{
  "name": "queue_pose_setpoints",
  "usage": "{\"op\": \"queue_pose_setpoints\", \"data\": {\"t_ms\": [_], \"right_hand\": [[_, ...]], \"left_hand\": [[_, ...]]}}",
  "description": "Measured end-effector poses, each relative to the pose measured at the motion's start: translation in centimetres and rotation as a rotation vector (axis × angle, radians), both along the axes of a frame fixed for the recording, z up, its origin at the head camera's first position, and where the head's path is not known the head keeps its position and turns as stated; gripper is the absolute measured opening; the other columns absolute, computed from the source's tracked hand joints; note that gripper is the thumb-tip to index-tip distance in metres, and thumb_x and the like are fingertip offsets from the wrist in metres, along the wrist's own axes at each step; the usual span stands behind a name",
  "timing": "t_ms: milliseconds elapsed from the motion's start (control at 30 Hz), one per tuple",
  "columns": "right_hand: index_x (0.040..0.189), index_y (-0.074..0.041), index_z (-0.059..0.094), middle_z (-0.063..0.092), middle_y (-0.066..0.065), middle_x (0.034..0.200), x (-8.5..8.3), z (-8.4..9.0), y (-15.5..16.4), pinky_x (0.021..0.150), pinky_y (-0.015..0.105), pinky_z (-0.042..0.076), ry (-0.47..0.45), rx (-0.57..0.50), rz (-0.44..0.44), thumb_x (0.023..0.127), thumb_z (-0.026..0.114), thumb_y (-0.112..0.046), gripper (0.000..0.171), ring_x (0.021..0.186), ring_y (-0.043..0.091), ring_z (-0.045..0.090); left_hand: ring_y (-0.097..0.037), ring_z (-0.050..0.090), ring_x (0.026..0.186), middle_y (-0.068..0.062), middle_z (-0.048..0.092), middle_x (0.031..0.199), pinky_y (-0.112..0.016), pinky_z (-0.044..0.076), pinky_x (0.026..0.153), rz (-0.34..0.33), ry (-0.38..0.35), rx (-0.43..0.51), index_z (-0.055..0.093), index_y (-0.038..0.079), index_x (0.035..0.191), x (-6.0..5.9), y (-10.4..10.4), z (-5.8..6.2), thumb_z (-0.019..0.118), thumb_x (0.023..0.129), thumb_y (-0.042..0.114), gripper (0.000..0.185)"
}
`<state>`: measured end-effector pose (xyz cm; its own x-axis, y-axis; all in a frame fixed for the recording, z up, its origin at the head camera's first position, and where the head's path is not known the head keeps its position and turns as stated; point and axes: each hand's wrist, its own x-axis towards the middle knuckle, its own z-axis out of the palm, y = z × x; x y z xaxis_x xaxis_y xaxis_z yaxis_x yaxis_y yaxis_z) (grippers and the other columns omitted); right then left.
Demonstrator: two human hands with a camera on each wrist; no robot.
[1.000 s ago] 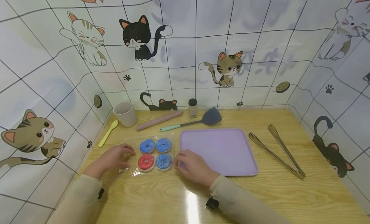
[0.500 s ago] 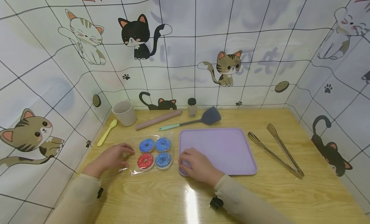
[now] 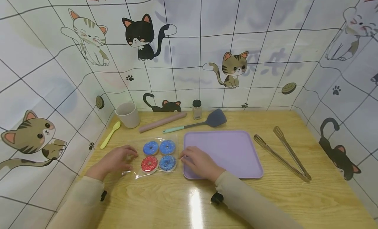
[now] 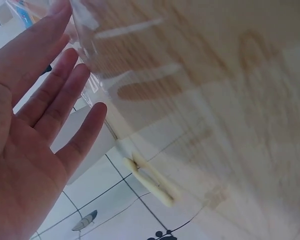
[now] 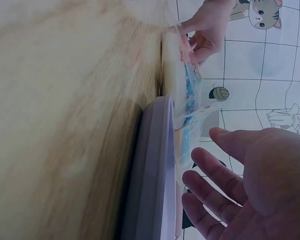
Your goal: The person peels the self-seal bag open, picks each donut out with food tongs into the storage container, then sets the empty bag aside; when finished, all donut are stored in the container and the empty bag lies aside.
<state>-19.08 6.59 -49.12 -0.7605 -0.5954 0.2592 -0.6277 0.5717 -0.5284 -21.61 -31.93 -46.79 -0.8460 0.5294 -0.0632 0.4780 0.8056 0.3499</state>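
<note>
With both your left hand (image 3: 113, 160) and right hand (image 3: 198, 162) lying open-fingered beside the donut pack (image 3: 156, 156) on the table (image 3: 265, 202) (just left of the tray (image 3: 233, 153)), pinch its film edges evenly.

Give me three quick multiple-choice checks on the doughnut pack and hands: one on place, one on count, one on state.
1. Where does the doughnut pack lie?
A. On the purple tray
B. On the table, left of the purple tray
C. Inside the cup

2. How many blue doughnuts are in the pack?
A. One
B. Two
C. Three

3. How is the left hand?
A. Open, fingers straight, at the pack's clear edge
B. Fisted round the spoon
C. Gripping the tongs

Answers: 1 B, the head view shows the pack on the wood beside the tray's left rim. 2 C, three blue and one red show there. 3 A, the left wrist view shows straight fingers by the clear plastic.
</note>
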Motion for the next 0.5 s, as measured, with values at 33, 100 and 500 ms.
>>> {"op": "queue_pose_setpoints", "data": {"t_ms": [33,100,500], "right_hand": [[0.117,-0.015,0.073,0.070,0.003,0.119,-0.2,-0.1,-0.1,0.103,0.042,0.051,-0.011,-0.002,0.012,0.104,0.062,-0.018,0.017,0.117,0.021,0.062],[0.121,-0.015,0.071,0.068,0.006,0.126,-0.6,-0.2,-0.5,0.106,0.044,0.050,-0.026,-0.003,0.038,0.101,0.067,-0.013,0.020,0.123,0.023,0.060],[0.126,-0.019,0.071,0.064,0.001,0.130,-1.1,-0.4,-1.9,0.110,0.034,0.049,0.030,0.050,0.125,0.100,0.063,-0.001,0.033,0.125,0.018,0.059]], "left_hand": [[-0.038,0.065,0.116,-0.012,0.067,0.124,-0.058,0.051,0.101,0.000,0.001,0.000,0.076,0.007,0.116,-0.1,-0.1,-0.1,0.092,0.076,0.015,0.044],[-0.037,0.065,0.116,-0.012,0.067,0.124,-0.058,0.051,0.101,-0.001,0.005,0.001,0.076,0.007,0.116,-0.3,-0.3,-0.4,0.093,0.075,0.016,0.045],[-0.037,0.066,0.112,-0.012,0.068,0.121,-0.057,0.053,0.098,-0.015,0.011,0.020,0.076,0.007,0.114,-0.2,0.1,-0.3,0.093,0.074,0.016,0.044]]}}
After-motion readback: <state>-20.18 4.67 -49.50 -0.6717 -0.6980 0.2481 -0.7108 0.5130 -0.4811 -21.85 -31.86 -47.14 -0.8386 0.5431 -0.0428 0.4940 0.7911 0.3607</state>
